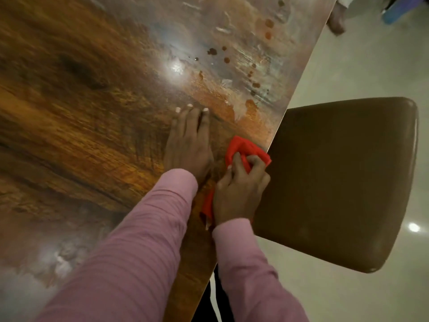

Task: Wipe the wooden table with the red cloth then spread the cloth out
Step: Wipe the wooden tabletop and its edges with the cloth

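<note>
The wooden table (92, 112) fills the left and middle of the view, its right edge running diagonally. My right hand (239, 189) grips the bunched red cloth (243, 149) on the table close to that edge. Part of the cloth shows below the hand too. My left hand (188, 145) lies flat on the wood just left of the cloth, fingers straight and pointing away from me. Dark and orange spots and smears (222, 52) mark the tabletop farther ahead.
A brown padded chair seat (336, 182) stands right against the table edge beside my right hand. Pale floor tiles (371, 66) lie beyond it. Someone's foot (335, 19) shows at the top right, near a blue object (392, 17).
</note>
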The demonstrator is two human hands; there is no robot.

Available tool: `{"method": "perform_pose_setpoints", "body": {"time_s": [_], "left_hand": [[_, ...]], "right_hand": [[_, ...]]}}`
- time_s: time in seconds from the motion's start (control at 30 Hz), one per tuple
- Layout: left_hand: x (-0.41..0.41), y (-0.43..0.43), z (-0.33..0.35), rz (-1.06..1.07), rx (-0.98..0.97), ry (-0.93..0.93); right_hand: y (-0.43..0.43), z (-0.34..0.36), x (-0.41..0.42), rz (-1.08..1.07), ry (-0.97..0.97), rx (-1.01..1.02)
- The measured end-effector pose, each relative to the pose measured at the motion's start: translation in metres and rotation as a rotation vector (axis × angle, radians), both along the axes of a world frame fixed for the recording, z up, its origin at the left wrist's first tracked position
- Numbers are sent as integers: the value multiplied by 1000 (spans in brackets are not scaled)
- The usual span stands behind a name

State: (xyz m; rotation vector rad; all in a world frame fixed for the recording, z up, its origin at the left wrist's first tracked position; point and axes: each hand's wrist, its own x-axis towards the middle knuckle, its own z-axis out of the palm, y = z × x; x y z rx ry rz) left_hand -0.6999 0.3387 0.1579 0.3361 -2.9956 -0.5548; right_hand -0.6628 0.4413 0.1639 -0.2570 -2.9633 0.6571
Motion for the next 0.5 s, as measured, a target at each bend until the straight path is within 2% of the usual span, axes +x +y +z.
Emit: {"method": "perform_pose_setpoints", "body": {"time_s": [0.1,0.27,0.33,0.4,0.5], "left_hand": [[1,-1,-4,-2,8,16],[0,-1,-5,-20,44,24],[0,-1,-3,-17,55,9],[-1,0,-2,-17,63,10],[-2,-1,-2,-24,59,-1]], "right_hand": [[4,-3,-13,-22,16,14],[20,3,-106,-70,-1,53],[23,3,-117,-89,-5,42],[20,1,-92,-101,22,26],[13,-2,-12,-67,10,-1]]}}
